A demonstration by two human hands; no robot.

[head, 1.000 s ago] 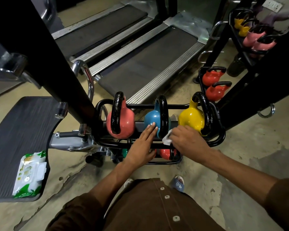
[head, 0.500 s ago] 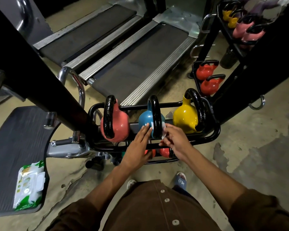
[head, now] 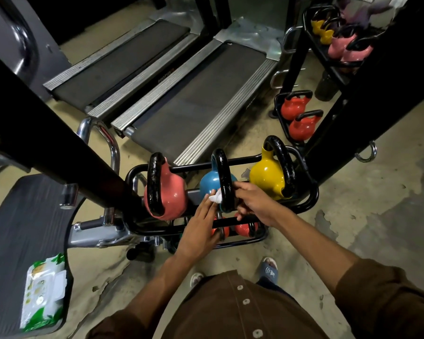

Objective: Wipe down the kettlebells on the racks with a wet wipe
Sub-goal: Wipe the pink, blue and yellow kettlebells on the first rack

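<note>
A black rack [head: 309,192] carries a pink kettlebell [head: 168,195], a blue kettlebell [head: 209,184] and a yellow kettlebell [head: 267,177], all with black handles. My right hand [head: 257,203] curls round the blue kettlebell's handle from the right. A crumpled white wet wipe [head: 216,198] sticks out on the handle's left side. My left hand [head: 201,226] reaches up with straight fingers, the tips touching the wipe and the blue bell. Small red kettlebells [head: 242,228] sit on the lower tier, partly hidden by my hands.
A pack of wet wipes [head: 43,293] lies on a dark platform [head: 22,216] at the left. A thick black post [head: 59,152] crosses diagonally beside the rack. Two treadmills [head: 186,101] lie behind. A second rack at the right holds red kettlebells [head: 295,108], with pink and yellow ones above.
My right hand moved left from beside the yellow kettlebell onto the blue one's handle, carrying the wipe. The wipe now shows left of the handle, at my left fingertips.
</note>
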